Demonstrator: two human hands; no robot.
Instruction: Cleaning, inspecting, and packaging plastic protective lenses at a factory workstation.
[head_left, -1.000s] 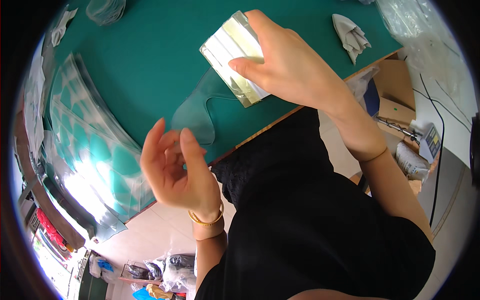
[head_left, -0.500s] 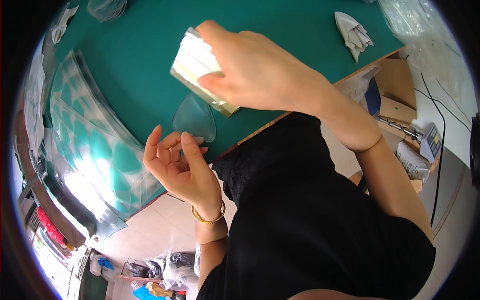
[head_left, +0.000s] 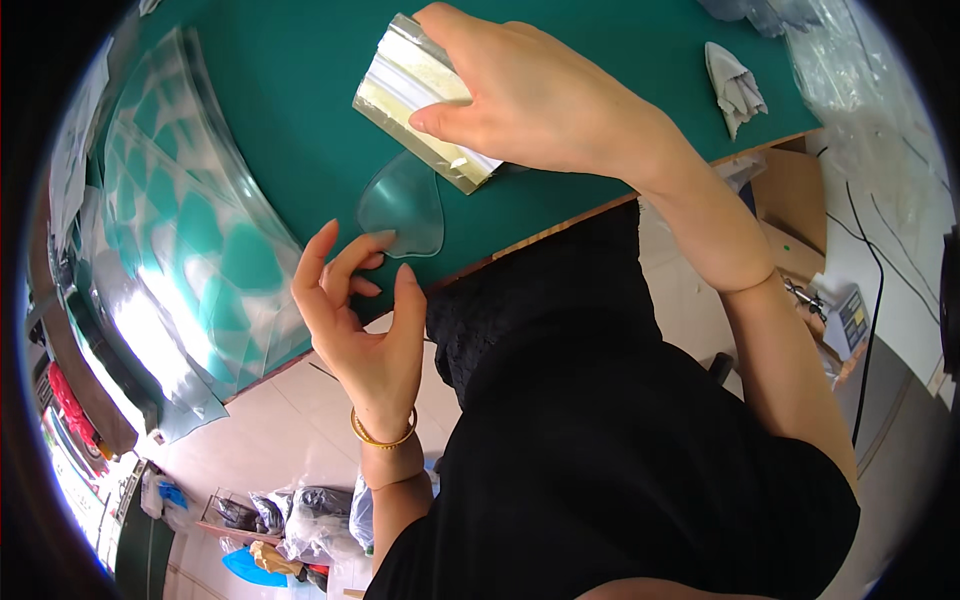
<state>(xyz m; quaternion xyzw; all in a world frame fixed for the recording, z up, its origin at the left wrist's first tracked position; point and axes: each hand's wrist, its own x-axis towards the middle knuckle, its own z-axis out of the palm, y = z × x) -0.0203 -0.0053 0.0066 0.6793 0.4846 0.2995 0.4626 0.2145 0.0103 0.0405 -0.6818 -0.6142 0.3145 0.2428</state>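
A clear, rounded-triangular sheet of film point(head_left: 410, 205) lies flat on the green tabletop near its front edge. My right hand point(head_left: 530, 95) grips a flat, ridged, shiny silver-and-gold block point(head_left: 425, 100), thumb on its near side and fingers over its far end. The block's lower corner sits just beyond the film; whether it touches the table I cannot tell. My left hand point(head_left: 365, 320) is open, palm up, with the thumb apart from the curled fingers. One of its fingertips meets or overlaps the film's lower left edge.
Large clear sheets with rounded cut-outs point(head_left: 215, 250) are stacked at the left of the green table point(head_left: 290, 90). A folded pale cloth point(head_left: 735, 88) lies at the right, by crumpled clear plastic point(head_left: 850, 110). Bagged items point(head_left: 320, 520) sit on the floor below.
The view has shifted slightly. My right hand has turned the block, showing more of its ridged face. My left thumb and fingers have spread wider, and the thumb has drawn back from the film.
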